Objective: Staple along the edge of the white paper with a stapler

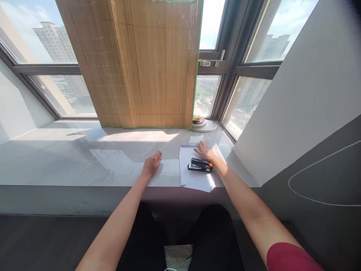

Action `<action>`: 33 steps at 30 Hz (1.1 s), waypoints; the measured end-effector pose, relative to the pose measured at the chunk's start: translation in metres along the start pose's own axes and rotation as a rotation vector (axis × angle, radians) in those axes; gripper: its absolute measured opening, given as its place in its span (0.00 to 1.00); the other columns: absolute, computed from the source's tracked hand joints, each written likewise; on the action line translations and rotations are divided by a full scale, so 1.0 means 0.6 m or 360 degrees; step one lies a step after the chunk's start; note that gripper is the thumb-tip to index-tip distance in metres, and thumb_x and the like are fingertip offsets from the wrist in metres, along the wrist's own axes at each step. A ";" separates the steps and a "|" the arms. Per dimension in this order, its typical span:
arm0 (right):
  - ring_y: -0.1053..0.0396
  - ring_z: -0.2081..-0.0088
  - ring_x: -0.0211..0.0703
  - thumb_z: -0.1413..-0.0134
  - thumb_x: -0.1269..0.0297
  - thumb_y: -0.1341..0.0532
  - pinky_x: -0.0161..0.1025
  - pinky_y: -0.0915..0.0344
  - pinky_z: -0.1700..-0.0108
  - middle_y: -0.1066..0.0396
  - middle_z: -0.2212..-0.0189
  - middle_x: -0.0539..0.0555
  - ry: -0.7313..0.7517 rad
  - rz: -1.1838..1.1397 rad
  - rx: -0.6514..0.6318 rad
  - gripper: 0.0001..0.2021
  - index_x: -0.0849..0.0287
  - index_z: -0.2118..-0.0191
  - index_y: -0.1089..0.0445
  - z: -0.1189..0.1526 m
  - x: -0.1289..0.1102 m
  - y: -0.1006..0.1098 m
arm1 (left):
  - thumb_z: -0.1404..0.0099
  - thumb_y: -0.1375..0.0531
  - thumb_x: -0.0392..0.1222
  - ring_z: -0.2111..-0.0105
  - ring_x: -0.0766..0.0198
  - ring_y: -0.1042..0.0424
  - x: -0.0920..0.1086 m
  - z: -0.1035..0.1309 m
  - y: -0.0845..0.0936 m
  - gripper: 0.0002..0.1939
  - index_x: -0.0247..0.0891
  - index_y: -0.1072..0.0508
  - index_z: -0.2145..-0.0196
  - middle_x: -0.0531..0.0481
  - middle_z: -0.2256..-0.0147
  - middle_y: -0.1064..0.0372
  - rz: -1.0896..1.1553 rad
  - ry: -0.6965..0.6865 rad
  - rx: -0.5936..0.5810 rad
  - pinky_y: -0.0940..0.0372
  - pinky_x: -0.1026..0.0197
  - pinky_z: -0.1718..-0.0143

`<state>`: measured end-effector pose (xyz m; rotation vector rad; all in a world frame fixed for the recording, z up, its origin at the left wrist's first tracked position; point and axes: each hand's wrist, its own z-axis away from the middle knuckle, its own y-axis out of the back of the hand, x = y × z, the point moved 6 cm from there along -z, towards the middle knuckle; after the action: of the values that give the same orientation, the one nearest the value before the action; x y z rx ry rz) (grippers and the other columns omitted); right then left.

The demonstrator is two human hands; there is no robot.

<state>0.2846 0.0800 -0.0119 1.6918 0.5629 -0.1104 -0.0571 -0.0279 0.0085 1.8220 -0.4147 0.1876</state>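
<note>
My left hand (152,164) rests on the pale windowsill (135,156), its fingers curled in and nothing seen in them. To the right of it lie sheets of white paper (187,178), whose near edge reaches just past the sill's front. A black stapler (199,165) with an orange patch at its right end sits on the paper. Just beyond the stapler, my right hand (204,150) is laid at the far part of the paper with its fingers spread. The right wrist passes close by the stapler's orange end.
A bamboo blind (152,71) with green edging hangs before the window, its bottom at the sill. Stacked plates (204,125) stand in the far right corner. A white slanting wall (299,82) bounds the right side, and a thin cord (310,162) hangs near it.
</note>
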 end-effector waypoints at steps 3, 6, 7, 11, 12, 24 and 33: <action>0.57 0.22 0.62 0.28 0.46 0.52 0.60 0.59 0.24 0.56 0.24 0.72 -0.0028 0.0168 -0.0248 0.39 0.73 0.25 0.47 -0.029 -0.029 -0.054 | 0.19 0.55 0.45 0.72 0.56 0.26 0.004 0.002 0.002 0.15 0.44 0.29 0.51 0.51 0.72 0.28 -0.0067 0.0045 0.0036 0.49 0.60 0.71; 0.67 0.21 0.55 0.25 0.48 0.59 0.57 0.65 0.23 0.66 0.21 0.66 0.0018 0.0327 -0.0404 0.38 0.71 0.22 0.59 -0.051 -0.087 -0.092 | 0.20 0.54 0.43 0.70 0.55 0.25 -0.005 0.003 0.010 0.14 0.42 0.29 0.52 0.49 0.71 0.26 -0.0135 0.0184 0.0105 0.47 0.60 0.70; 0.67 0.21 0.55 0.25 0.48 0.59 0.57 0.65 0.23 0.67 0.21 0.66 0.0031 0.0320 -0.0408 0.38 0.71 0.22 0.59 -0.059 -0.113 -0.102 | 0.21 0.53 0.42 0.69 0.55 0.24 -0.015 0.005 0.016 0.14 0.42 0.28 0.52 0.48 0.70 0.26 -0.0170 0.0258 0.0123 0.46 0.60 0.69; 0.66 0.21 0.56 0.26 0.48 0.58 0.59 0.66 0.23 0.67 0.21 0.65 0.0135 0.0238 -0.0408 0.38 0.70 0.22 0.57 -0.093 -0.243 -0.153 | 0.23 0.52 0.41 0.68 0.49 0.23 -0.102 0.026 0.046 0.14 0.38 0.28 0.53 0.40 0.68 0.24 -0.0367 0.0613 0.0006 0.42 0.58 0.68; 0.66 0.21 0.56 0.26 0.49 0.58 0.60 0.66 0.23 0.67 0.21 0.65 0.0163 0.0211 -0.0396 0.37 0.69 0.22 0.58 -0.100 -0.276 -0.167 | 0.24 0.52 0.41 0.67 0.48 0.23 -0.133 0.034 0.054 0.14 0.37 0.28 0.54 0.38 0.67 0.24 -0.0394 0.0718 -0.0051 0.42 0.57 0.68; 0.71 0.20 0.55 0.28 0.49 0.57 0.59 0.67 0.22 0.74 0.22 0.64 0.0247 0.0129 -0.0328 0.42 0.75 0.22 0.67 -0.131 -0.429 -0.227 | 0.26 0.51 0.43 0.72 0.55 0.33 -0.222 0.057 0.090 0.10 0.44 0.37 0.67 0.49 0.72 0.30 0.0290 0.0789 0.0256 0.48 0.59 0.70; 0.66 0.21 0.57 0.29 0.48 0.57 0.54 0.64 0.22 0.70 0.22 0.68 0.0049 0.0246 -0.0285 0.43 0.80 0.23 0.65 -0.094 -0.300 -0.180 | 0.25 0.50 0.43 0.69 0.55 0.31 -0.216 0.059 0.091 0.09 0.44 0.35 0.66 0.49 0.71 0.28 0.0282 0.0765 0.0232 0.47 0.60 0.69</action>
<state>0.0683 0.0894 -0.0291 1.5582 0.4497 0.0755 -0.2005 -0.0512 0.0036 1.8075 -0.2234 0.7772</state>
